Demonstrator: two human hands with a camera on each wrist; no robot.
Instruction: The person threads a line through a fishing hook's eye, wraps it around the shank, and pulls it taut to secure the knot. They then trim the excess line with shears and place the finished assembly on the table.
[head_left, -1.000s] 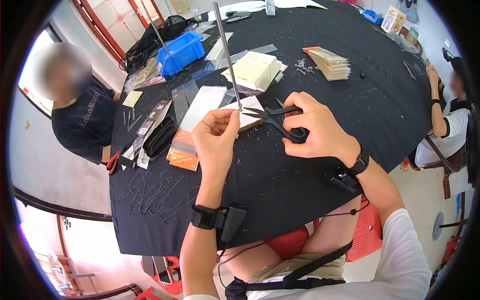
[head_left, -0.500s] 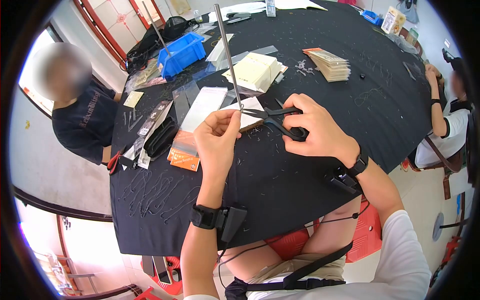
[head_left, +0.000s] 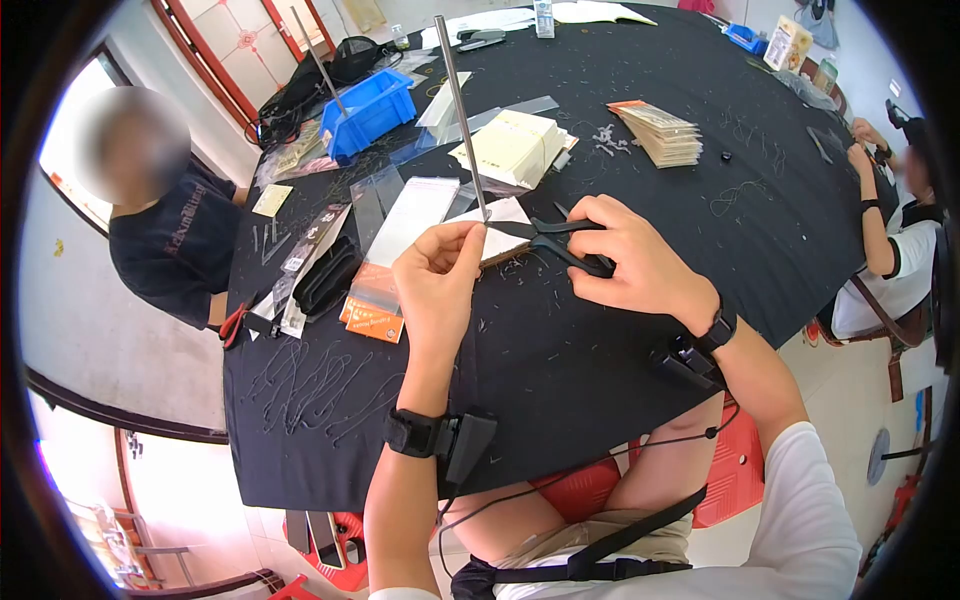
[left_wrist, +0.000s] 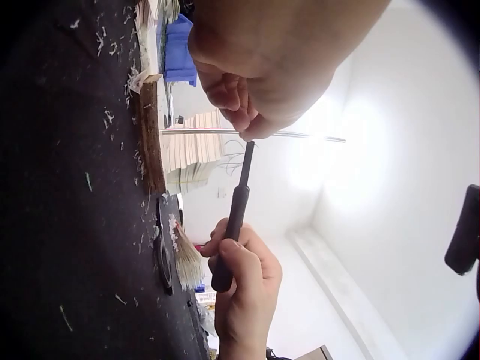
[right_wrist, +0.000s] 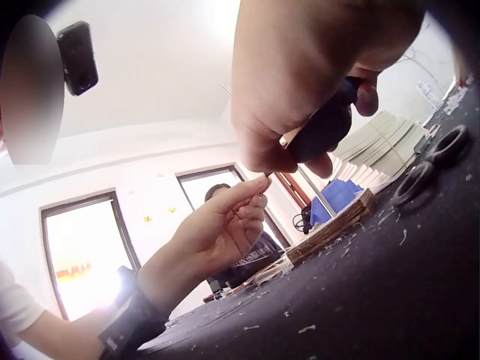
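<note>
My left hand (head_left: pixel 435 275) has thumb and forefinger pinched together beside an upright metal rod (head_left: pixel 460 120). The fingertips mostly hide the thin dark cord they pinch against the rod. Black-handled scissors (head_left: pixel 552 232) sit in my right hand (head_left: pixel 635 255), its fingers curled through the loops. Their blades are closed together, tips right at the left fingertips. In the left wrist view the scissors (left_wrist: pixel 238 206) appear edge-on, pointing up to the pinch. The rod rises from a thick board (left_wrist: pixel 150 135) with a pale top, below both hands.
Another pair of scissors (right_wrist: pixel 431 169) lies behind the board. Bundled card stacks (head_left: pixel 512 145), a blue bin (head_left: pixel 368 112), packaging (head_left: pixel 410 215) and knotted dark cords (head_left: pixel 310 390) are around on the black cloth (head_left: pixel 600 400). Other people sit left and right.
The scissor blades, spread apart a second ago, have closed at the left fingertips. The left hand keeps its pinch by the rod, and the view has shifted slightly.
</note>
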